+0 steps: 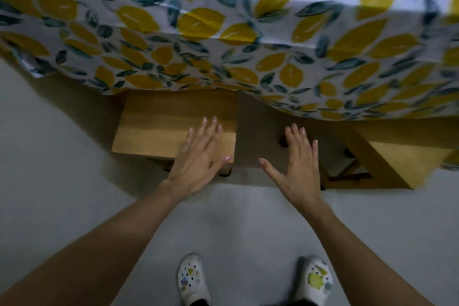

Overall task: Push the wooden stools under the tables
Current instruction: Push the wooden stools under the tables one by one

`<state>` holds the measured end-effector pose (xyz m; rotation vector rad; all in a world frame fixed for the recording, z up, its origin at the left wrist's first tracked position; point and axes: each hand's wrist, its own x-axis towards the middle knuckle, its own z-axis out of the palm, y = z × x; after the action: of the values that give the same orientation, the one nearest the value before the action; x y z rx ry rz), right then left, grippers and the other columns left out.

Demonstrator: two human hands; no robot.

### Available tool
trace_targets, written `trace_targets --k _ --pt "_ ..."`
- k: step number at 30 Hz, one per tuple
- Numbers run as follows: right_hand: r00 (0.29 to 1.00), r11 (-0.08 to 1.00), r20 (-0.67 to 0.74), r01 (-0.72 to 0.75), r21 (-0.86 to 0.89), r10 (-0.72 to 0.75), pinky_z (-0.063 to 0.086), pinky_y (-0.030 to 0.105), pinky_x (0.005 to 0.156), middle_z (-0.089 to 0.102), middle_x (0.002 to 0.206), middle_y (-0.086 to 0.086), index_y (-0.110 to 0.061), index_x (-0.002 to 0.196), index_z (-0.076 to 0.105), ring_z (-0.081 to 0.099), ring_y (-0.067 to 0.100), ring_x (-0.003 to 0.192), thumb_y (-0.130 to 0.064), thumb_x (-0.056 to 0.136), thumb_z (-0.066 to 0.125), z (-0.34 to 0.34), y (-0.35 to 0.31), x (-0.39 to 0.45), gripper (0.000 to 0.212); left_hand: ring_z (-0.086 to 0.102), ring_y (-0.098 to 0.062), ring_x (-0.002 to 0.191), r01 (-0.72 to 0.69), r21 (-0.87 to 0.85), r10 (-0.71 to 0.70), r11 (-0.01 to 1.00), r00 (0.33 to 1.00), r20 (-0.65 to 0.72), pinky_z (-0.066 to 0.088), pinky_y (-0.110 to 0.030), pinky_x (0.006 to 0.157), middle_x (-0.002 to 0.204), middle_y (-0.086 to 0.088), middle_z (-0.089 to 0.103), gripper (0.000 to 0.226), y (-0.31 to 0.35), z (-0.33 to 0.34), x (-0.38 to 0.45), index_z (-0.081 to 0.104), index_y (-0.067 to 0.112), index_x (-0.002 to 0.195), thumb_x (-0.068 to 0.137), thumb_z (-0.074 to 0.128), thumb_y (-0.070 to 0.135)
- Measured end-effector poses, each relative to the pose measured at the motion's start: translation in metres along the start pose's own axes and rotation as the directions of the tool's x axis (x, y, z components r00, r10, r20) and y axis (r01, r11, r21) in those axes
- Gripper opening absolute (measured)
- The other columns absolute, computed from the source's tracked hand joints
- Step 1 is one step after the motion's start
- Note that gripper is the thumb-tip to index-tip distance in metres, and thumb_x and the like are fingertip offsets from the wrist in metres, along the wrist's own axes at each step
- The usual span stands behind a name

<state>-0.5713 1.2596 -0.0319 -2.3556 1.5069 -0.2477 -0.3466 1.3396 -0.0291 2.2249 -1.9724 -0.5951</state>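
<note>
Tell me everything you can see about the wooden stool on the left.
The left stool has a flat, rectangular seat of pale, yellowish wood. It stands upright on the grey floor, its far edge tucked beneath the hanging lemon-print tablecloth. Dark-tipped legs peek out below. The open left hand is over its near right corner.

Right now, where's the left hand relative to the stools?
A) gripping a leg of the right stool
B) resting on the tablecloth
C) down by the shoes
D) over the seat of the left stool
D: the left hand lies open and flat over the near right corner of the left stool, fingers spread, while the right stool sits apart, untouched.
</note>
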Motion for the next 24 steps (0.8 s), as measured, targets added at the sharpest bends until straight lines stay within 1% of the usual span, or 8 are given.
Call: trace_targets --k 3,6,11,14,16,20,22,24 --pt "0.995 0.995 -0.066 -0.074 -0.066 0.069 0.004 0.045 0.121 0.023 0.159 0.008 -0.01 0.151 0.025 0.01 0.019 0.149 -0.071 0.082 0.048 -0.028 0.066 -0.013 0.095 -0.021 -0.015 0.145 -0.106 -0.028 0.106 0.994 0.994 -0.024 -0.012 -0.035 0.114 0.159 0.004 -0.015 0.074 0.064 0.018 0.024 -0.004 0.025 0.152 0.095 0.03 0.057" --pt "0.992 0.987 -0.078 -0.106 -0.121 0.097 0.006 0.045 0.121 0.026 0.158 0.011 -0.008 0.15 0.026 0.013 0.022 0.148 -0.071 0.081 0.049 -0.05 0.134 -0.026 0.096 -0.021 -0.017 0.145 -0.183 0.026 0.184 0.983 0.983 -0.024 -0.012 -0.037 0.115 0.16 0.002 -0.015 0.075 0.127 0.041 0.051 -0.006 0.025 0.151 0.095 0.029 0.058" --pt "0.986 0.984 -0.104 -0.144 -0.101 0.133 0.01 0.05 0.12 0.025 0.158 0.015 -0.004 0.148 0.027 0.014 0.026 0.148 -0.063 0.08 0.062 -0.072 0.24 -0.033 0.097 -0.017 -0.019 0.146 -0.312 0.088 0.312 0.946 0.95 0.02 -0.007 -0.038 0.117 0.16 -0.001 -0.012 0.073 0.23 0.087 0.097 -0.002 0.021 0.152 0.097 0.033 0.053" --pt "0.991 0.986 -0.08 -0.118 -0.114 0.11 0.012 0.049 0.12 0.021 0.159 0.016 -0.004 0.148 0.026 0.013 0.027 0.148 -0.063 0.078 0.062 -0.075 0.286 -0.028 0.098 -0.017 -0.019 0.145 -0.29 0.066 0.288 0.955 0.957 0.038 -0.008 -0.038 0.116 0.16 -0.002 -0.011 0.071 0.277 0.113 0.125 -0.001 0.021 0.152 0.097 0.031 0.052" --pt "0.997 0.989 -0.05 -0.068 -0.132 0.062 0.013 0.049 0.119 0.022 0.158 0.018 -0.002 0.147 0.028 0.015 0.029 0.148 -0.062 0.078 0.062 -0.074 0.308 -0.022 0.098 -0.015 -0.02 0.145 -0.261 0.103 0.258 0.96 0.965 0.04 -0.007 -0.04 0.116 0.16 -0.005 -0.008 0.07 0.297 0.127 0.145 0.0 0.02 0.152 0.097 0.028 0.053" --pt "0.999 0.987 -0.035 -0.007 -0.161 0.002 0.009 0.047 0.12 0.021 0.158 0.019 0.0 0.148 0.026 0.014 0.031 0.148 -0.059 0.077 0.062 -0.063 0.323 -0.009 0.098 -0.001 -0.023 0.148 -0.218 0.221 0.214 0.951 0.976 0.04 0.004 -0.047 0.118 0.161 -0.008 0.003 0.072 0.307 0.137 0.171 0.004 0.017 0.152 0.093 0.017 0.057" --pt "0.999 0.986 -0.046 -0.011 -0.166 0.003 0.008 0.049 0.12 0.021 0.158 0.019 0.0 0.148 0.024 0.014 0.032 0.148 -0.058 0.078 0.061 -0.054 0.322 -0.006 0.099 0.002 -0.021 0.148 -0.203 0.214 0.197 0.955 0.979 0.05 0.007 -0.047 0.119 0.161 -0.005 0.006 0.073 0.305 0.138 0.178 0.003 0.016 0.152 0.093 0.017 0.057" --pt "0.997 0.98 -0.074 -0.039 -0.193 0.025 0.007 0.05 0.119 0.022 0.158 0.019 -0.001 0.148 0.025 0.016 0.032 0.147 -0.06 0.08 0.057 -0.047 0.319 -0.004 0.096 0.002 -0.02 0.148 -0.21 0.196 0.205 0.958 0.978 0.046 0.006 -0.046 0.119 0.161 -0.003 0.008 0.071 0.303 0.139 0.182 0.003 0.017 0.152 0.094 0.021 0.055"
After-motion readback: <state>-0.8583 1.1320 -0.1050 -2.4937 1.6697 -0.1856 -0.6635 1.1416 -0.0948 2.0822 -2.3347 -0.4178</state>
